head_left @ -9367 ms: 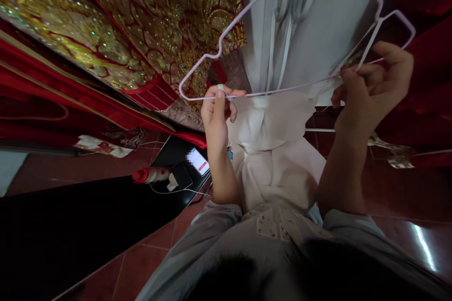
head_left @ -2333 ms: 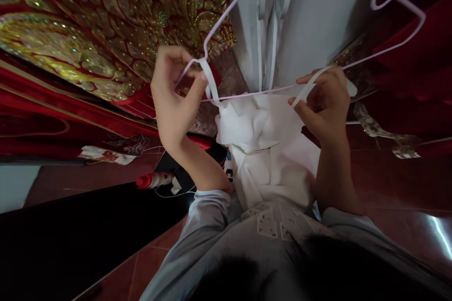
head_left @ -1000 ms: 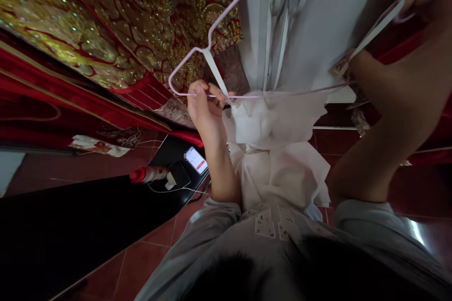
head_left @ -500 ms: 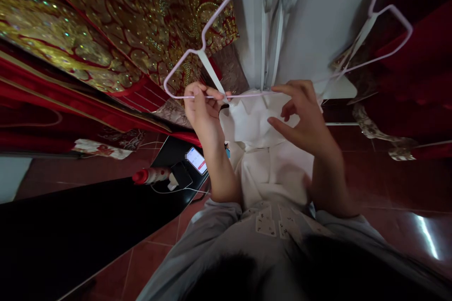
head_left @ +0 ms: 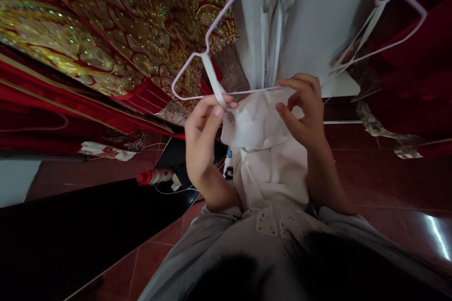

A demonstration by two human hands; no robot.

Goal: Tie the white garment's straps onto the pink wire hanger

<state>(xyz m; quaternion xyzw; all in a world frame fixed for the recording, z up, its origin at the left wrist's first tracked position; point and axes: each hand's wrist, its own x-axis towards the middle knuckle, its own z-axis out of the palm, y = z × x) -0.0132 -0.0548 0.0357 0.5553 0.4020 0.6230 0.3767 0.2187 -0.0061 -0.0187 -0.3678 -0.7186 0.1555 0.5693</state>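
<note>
A pale pink clothes hanger [head_left: 254, 91] hangs in front of me. From its left notch runs a white strap [head_left: 213, 79], which my left hand [head_left: 203, 129] grips between thumb and fingers close to the hanger's lower bar. Another white strap [head_left: 370, 26] loops over the right notch. Below the bar hangs a white garment [head_left: 264, 120], its lower part in front of my body. My right hand [head_left: 305, 110] is at the right part of the bar, thumb and fingers apart, the forefinger at or touching the bar.
Red clothing with gold sequins [head_left: 141, 23] hangs on the left, and dark red cloth [head_left: 416, 84] on the right. A black table [head_left: 88, 225] at lower left carries a red-capped bottle [head_left: 153, 177] and a white cable. A pale panel [head_left: 318, 23] stands behind the hanger.
My left hand has shifted from the hanger's bar onto the white strap, pulling it into a loop. The hanger has moved slightly right. The phone on the table is now hidden behind my left arm.
</note>
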